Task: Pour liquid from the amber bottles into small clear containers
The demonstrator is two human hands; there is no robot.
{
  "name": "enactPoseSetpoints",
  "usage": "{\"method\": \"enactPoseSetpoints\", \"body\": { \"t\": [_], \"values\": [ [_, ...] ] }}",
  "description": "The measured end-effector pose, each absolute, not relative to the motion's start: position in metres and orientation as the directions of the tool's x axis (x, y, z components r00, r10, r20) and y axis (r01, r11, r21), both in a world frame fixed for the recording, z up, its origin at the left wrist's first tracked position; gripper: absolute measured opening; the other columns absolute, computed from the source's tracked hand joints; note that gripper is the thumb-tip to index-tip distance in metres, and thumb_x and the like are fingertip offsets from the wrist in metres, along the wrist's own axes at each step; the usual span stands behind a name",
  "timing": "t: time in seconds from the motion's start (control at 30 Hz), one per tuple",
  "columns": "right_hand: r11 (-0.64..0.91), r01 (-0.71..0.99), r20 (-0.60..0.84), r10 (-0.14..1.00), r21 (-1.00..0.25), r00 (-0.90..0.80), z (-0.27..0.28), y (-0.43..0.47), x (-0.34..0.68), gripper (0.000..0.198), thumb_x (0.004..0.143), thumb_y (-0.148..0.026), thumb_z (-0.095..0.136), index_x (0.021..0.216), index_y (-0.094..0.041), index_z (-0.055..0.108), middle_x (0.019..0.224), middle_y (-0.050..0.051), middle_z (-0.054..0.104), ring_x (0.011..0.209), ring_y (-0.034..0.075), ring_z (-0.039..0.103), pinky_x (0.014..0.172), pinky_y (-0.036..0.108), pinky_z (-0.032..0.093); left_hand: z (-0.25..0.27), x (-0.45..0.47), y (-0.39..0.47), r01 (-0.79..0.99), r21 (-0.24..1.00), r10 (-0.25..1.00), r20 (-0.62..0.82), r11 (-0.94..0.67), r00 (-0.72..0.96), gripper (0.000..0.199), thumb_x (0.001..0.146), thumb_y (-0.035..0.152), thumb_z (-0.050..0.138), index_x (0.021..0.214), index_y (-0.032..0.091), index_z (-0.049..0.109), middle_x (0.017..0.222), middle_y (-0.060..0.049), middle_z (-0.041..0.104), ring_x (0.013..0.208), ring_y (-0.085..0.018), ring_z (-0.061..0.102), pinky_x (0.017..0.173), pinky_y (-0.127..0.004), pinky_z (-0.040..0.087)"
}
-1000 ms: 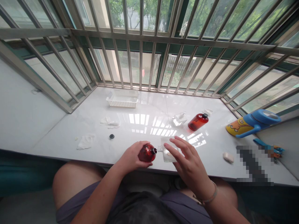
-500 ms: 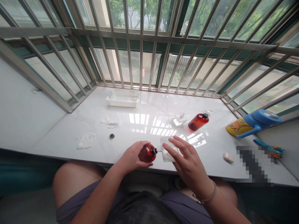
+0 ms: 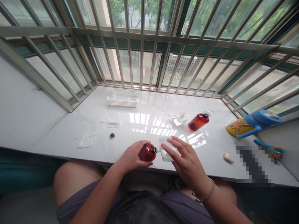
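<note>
My left hand is wrapped round a reddish-brown bottle whose uncapped neck points right. Against that neck sits the mouth of a clear square glass bottle, tipped on its side. My right hand holds the clear bottle from the right, with its fingers stretched over the top; the thumb is hidden. Both bottles are near the front edge of the white countertop. A small black cap lies to the left of my left hand.
Toward the window bars stands a white perforated basket. Crumpled tissues lie at left. Behind my right hand are another clear bottle and a capped red-brown bottle. Farther right are a blue and yellow flask and a pinkish-white block.
The clear bottle and my right hand have shifted very slightly to the left. My left hand and the brown bottle look almost unmoved.
</note>
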State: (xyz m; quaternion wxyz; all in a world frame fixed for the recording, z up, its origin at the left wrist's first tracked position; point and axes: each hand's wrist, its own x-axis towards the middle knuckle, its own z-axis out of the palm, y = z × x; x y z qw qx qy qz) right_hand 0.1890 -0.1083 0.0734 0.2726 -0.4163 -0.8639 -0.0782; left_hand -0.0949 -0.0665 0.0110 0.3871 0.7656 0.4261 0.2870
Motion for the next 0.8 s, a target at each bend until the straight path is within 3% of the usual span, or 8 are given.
{"method": "enactPoseSetpoints", "body": {
  "t": [0.8],
  "values": [
    [0.661,0.75,0.534,0.644,-0.027,-0.548,0.088,-0.105,0.192,0.055,0.104,-0.002,0.054,0.151,-0.03,0.062,0.146,0.01,0.068,0.145,0.031,0.057,0.111,0.052,0.055,0.013,-0.095,-0.067,0.433,0.838,0.878,0.107,-0.333,0.467,0.085,0.07,0.036,0.099,0.145,0.03,0.058,0.142,-0.008,0.07,0.129,-0.032,0.069,0.113,-0.046,0.056]
  ]
}}
